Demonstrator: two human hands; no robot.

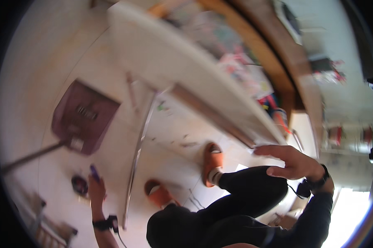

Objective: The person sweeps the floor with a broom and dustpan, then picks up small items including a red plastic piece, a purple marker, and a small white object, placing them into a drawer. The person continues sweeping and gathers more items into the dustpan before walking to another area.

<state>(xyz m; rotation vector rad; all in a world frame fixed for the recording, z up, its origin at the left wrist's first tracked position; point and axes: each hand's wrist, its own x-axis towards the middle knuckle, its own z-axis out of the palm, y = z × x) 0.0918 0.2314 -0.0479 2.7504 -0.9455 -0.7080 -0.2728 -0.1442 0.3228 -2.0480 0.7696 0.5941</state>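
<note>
My left hand [96, 190], at the lower left, is closed around a small purple-blue object [94, 173], too blurred to name. Beside it on the floor lies a dark round object [80, 185]. My right hand [293, 161] is above my bent knee, thumb and fingers apart, holding nothing visible. Its fingertips are near the lower end of a long pale panel [199, 65]; contact cannot be told. Behind the panel is an open wooden drawer or compartment [261, 46] with mixed colourful items [236, 65] inside. A purple dustpan [85, 117] with a long handle lies ahead of my left hand.
A thin metal pole [138, 152] runs along the pale floor between my left hand and my orange slippers [213, 159]. Small debris [188, 144] is scattered on the floor. A slatted piece of furniture [47, 231] stands at the lower left. A brown strip [211, 116] is below the panel.
</note>
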